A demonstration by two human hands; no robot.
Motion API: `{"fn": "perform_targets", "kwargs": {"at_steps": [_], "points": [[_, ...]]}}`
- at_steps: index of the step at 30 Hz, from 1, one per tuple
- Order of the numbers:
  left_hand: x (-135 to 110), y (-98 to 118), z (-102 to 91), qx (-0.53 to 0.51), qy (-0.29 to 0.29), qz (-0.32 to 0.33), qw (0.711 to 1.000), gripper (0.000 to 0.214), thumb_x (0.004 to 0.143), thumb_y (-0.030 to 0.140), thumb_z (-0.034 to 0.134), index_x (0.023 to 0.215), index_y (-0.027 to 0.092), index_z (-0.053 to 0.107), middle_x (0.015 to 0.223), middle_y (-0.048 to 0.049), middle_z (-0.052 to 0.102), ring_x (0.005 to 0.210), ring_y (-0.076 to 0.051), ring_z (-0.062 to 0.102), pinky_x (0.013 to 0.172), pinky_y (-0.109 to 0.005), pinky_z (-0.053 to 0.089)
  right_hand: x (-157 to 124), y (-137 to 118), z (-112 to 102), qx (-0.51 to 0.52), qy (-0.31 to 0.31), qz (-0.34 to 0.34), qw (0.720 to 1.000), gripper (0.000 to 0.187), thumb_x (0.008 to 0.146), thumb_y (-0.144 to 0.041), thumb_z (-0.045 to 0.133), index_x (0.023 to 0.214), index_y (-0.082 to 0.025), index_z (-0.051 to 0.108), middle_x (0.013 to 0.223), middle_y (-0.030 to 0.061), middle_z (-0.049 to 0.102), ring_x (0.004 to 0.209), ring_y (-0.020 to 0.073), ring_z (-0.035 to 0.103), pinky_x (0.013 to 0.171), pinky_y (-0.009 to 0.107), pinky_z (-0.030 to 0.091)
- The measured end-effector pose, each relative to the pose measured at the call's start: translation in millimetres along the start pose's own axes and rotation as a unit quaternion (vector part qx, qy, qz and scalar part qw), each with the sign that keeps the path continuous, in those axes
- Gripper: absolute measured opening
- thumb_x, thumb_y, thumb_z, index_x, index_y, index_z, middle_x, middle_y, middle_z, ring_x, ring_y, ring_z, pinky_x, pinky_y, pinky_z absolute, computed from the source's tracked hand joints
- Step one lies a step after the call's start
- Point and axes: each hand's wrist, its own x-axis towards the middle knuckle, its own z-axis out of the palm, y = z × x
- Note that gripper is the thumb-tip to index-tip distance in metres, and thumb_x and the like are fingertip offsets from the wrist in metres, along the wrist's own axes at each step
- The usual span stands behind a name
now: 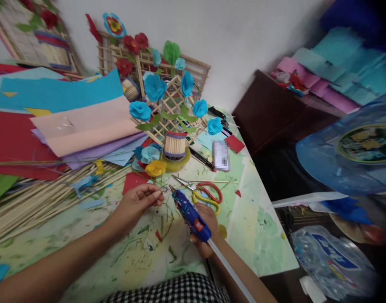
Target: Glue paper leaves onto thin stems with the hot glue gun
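My right hand (207, 229) grips a blue glue gun (189, 214) with a red trigger, its nozzle pointing up-left toward my left fingertips. A clear glue stick (231, 271) runs out of its back. My left hand (139, 202) is closed in a pinch on something thin and small that I cannot make out, right in front of the nozzle. Both hands hover over a green-patterned table (259, 227) strewn with paper scraps.
Two pairs of scissors, one red (212, 191) and one yellow (205, 200), lie just beyond the gun. A lattice frame with blue paper flowers (170, 109) stands behind. Coloured paper sheets (70, 122) and bamboo sticks (32, 202) fill the left. Plastic bags (334, 261) sit at the right.
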Motion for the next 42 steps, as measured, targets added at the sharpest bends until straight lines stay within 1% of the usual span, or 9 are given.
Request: {"fn": "perform_targets", "kwargs": {"at_steps": [5,11,16,21,25,28,31,37,42], "points": [[1,-2,-1.5,-0.016,-0.002,0.002,1.0,0.024,0.068,0.034,0.077,0.079,0.015,0.067,0.072,-0.0014,0.068,0.062,-0.01,0.06,0.062,-0.021,0.048,4,-5,-1,0.068,0.036,0.016,0.997,0.057,0.082,-0.071,0.029,0.06,-0.022,0.047,0.053,0.0012,0.045,0.051,0.016,0.045,0.051,0.03,0.036],[1,-3,-0.2,0.002,-0.006,-0.003,1.0,0.024,0.067,0.034,0.077,0.077,0.015,0.067,0.07,-0.0014,0.068,0.06,-0.011,0.059,0.06,-0.022,0.048,8,-10,-1,0.112,0.018,0.017,0.993,0.062,0.083,-0.074,0.021,0.06,-0.022,0.044,0.052,0.0013,0.046,0.05,0.0154,0.045,0.051,0.031,0.035],[2,-4,0.4,0.005,-0.005,-0.012,1.0,0.027,0.064,0.035,0.079,0.076,0.015,0.066,0.065,-0.0012,0.066,0.057,-0.012,0.059,0.058,-0.024,0.048,10,-11,0,0.114,0.012,0.011,0.993,0.061,0.083,-0.074,0.023,0.059,-0.022,0.043,0.052,0.0009,0.044,0.049,0.0153,0.044,0.049,0.03,0.034],[3,-6,-0.4,0.016,-0.015,-0.001,1.0,0.025,0.066,0.035,0.077,0.076,0.015,0.067,0.067,-0.0021,0.067,0.059,-0.012,0.06,0.059,-0.024,0.048,10,-10,2,0.114,0.026,0.012,0.993,0.06,0.084,-0.073,0.022,0.06,-0.022,0.043,0.052,0.0006,0.043,0.048,0.0151,0.044,0.049,0.03,0.033],[1,-3,1.0,0.02,-0.01,-0.01,1.0,0.026,0.065,0.035,0.078,0.075,0.015,0.067,0.065,-0.001,0.065,0.058,-0.012,0.059,0.058,-0.023,0.047,11,-10,0,0.113,0.022,0.034,0.993,0.06,0.083,-0.073,0.023,0.06,-0.021,0.044,0.053,0.0012,0.046,0.05,0.0156,0.046,0.05,0.03,0.034],[0,-1,2.6,0.018,-0.01,-0.01,1.0,0.026,0.064,0.036,0.078,0.074,0.015,0.066,0.065,-0.0008,0.065,0.057,-0.011,0.059,0.057,-0.023,0.046,11,-11,-1,0.11,0.014,0.05,0.993,0.056,0.084,-0.069,0.027,0.059,-0.021,0.043,0.052,0.0008,0.045,0.049,0.0153,0.045,0.05,0.03,0.034],[-1,1,3.9,0.024,-0.005,-0.005,1.0,0.027,0.063,0.036,0.078,0.074,0.015,0.066,0.065,-0.0011,0.065,0.056,-0.012,0.059,0.057,-0.024,0.046,12,-12,-2,0.104,0.012,0.053,0.993,0.052,0.084,-0.065,0.028,0.058,-0.022,0.041,0.051,0.0002,0.044,0.048,0.0149,0.044,0.05,0.03,0.034],[-2,2,3.6,0.034,-0.012,-0.004,0.999,0.025,0.064,0.035,0.077,0.074,0.015,0.066,0.065,-0.0014,0.065,0.056,-0.012,0.058,0.057,-0.024,0.046,13,-12,-2,0.089,0.013,0.057,0.994,0.051,0.085,-0.064,0.028,0.059,-0.022,0.04,0.052,0.0002,0.045,0.049,0.0151,0.045,0.05,0.029,0.034],[-2,2,3.0,0.031,-0.005,-0.01,0.999,0.025,0.063,0.034,0.078,0.074,0.015,0.067,0.066,-0.0017,0.065,0.057,-0.012,0.059,0.057,-0.024,0.046,13,-11,-2,0.085,0.007,0.053,0.995,0.047,0.084,-0.062,0.03,0.059,-0.023,0.034,0.051,-0.0016,0.038,0.049,0.0142,0.04,0.05,0.029,0.03]]}}
